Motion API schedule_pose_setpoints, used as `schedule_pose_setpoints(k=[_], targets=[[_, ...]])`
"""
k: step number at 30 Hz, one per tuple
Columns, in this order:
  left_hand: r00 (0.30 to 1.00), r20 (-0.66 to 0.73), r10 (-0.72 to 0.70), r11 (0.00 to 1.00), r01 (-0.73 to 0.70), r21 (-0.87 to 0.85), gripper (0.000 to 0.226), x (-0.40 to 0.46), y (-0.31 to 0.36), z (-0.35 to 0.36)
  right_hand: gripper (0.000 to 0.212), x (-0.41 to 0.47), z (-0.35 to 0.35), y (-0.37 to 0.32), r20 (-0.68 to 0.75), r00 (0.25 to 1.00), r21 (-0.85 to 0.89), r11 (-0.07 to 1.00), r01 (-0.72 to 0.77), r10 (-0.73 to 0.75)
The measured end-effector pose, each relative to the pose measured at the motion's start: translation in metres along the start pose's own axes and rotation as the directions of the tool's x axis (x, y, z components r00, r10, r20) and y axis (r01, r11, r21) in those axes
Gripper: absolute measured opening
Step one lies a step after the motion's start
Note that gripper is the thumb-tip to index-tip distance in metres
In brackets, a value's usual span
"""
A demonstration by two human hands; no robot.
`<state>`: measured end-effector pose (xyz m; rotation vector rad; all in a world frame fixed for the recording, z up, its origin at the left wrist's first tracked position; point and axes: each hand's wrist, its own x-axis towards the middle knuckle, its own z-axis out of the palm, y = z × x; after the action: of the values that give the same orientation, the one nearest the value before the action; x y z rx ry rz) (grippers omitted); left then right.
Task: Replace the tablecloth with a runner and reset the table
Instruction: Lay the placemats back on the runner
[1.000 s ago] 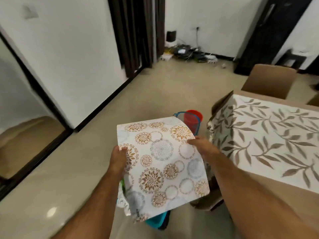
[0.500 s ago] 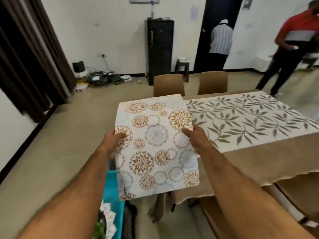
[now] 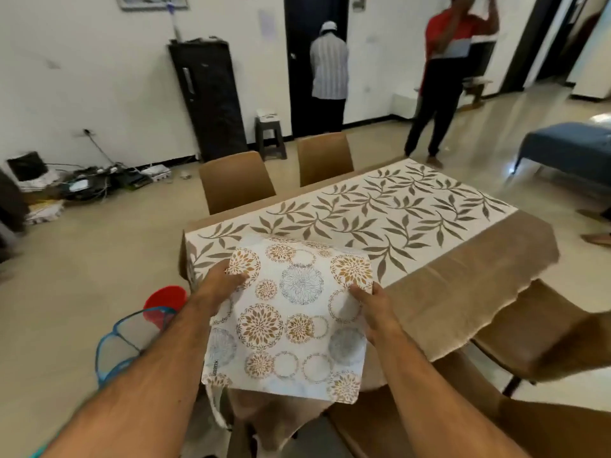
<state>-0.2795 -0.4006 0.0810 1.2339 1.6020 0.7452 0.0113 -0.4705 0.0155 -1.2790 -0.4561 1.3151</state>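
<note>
Here, on the left, a blue mesh basket [image 3: 114,350] and a red lid [image 3: 165,297] are sitting on the floor. My left hand [image 3: 220,285] is pinching the left edge of the folded cloth with circle flowers [image 3: 291,322], thumb on top. My right hand [image 3: 372,309] is gripping its right edge. I am holding the cloth over the near corner of the table, above the leaf runner [image 3: 380,209] lying on the brown tablecloth [image 3: 463,292].

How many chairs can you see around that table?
4. Two stand at the table's far side: the left chair and right chair. Two are on the near right: one chair and a nearer chair. Others may be hidden.
</note>
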Motion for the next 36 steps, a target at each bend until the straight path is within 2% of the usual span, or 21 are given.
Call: schedule_pose_setpoints(k=[2,5,11,15,18,21,23,25,27,29,31,34,36], targets=[[0.998,0.051,0.026,0.999,-0.028,0.037,0.037,0.013,0.018,0.016,0.03,0.008,-0.011,0.005,-0.051,0.999,0.029,1.0,-0.012,0.014],[0.993,0.119,0.026,0.994,-0.038,0.101,0.034,0.037,0.042,0.046,0.021,0.016,-0.026,0.008,-0.114,0.993,0.118,0.993,-0.027,0.04],[0.945,0.313,0.098,0.966,-0.166,0.199,0.045,0.103,0.088,0.101,0.021,0.04,-0.044,-0.013,-0.313,0.945,0.205,0.965,0.162,-0.092],[0.913,0.39,0.116,0.907,-0.257,0.333,0.05,0.153,0.109,0.122,0.023,0.058,-0.035,0.001,-0.456,0.887,0.243,0.949,0.2,-0.071],[0.89,0.447,0.087,0.84,-0.307,0.448,0.06,0.193,0.092,0.134,0.027,0.073,-0.016,0.043,-0.559,0.828,0.274,0.953,0.129,0.049],[0.88,0.472,0.055,0.787,-0.329,0.522,0.047,0.216,0.06,0.134,0.051,0.09,0.0,0.1,-0.601,0.771,0.288,0.957,-0.037,0.211],[0.875,0.483,0.028,0.747,-0.339,0.572,0.06,0.236,0.031,0.128,0.038,0.096,0.01,0.127,-0.579,0.771,0.269,0.955,-0.128,0.266],[0.885,0.465,0.012,0.708,-0.336,0.621,0.083,0.251,0.004,0.122,0.022,0.095,0.024,0.136,-0.538,0.795,0.222,0.957,-0.188,0.281],[0.895,0.445,-0.023,0.683,-0.311,0.661,0.072,0.259,-0.014,0.116,0.018,0.098,0.036,0.14,-0.496,0.825,0.142,0.963,-0.229,0.27],[0.904,0.425,-0.033,0.675,-0.294,0.677,0.061,0.264,-0.022,0.112,0.023,0.103,0.05,0.143,-0.472,0.841,0.087,0.963,-0.255,0.266],[0.912,0.41,-0.013,0.683,-0.291,0.669,0.058,0.27,-0.027,0.111,0.028,0.107,0.06,0.144,-0.511,0.813,0.045,0.953,-0.299,0.28],[0.902,0.429,0.04,0.696,-0.333,0.636,0.056,0.275,-0.026,0.117,0.033,0.107,0.06,0.138,-0.614,0.73,-0.006,0.923,-0.385,0.3],[0.895,0.442,0.057,0.701,-0.351,0.621,0.055,0.276,-0.026,0.125,0.031,0.105,0.053,0.135,-0.641,0.719,-0.048,0.921,-0.386,0.268]])
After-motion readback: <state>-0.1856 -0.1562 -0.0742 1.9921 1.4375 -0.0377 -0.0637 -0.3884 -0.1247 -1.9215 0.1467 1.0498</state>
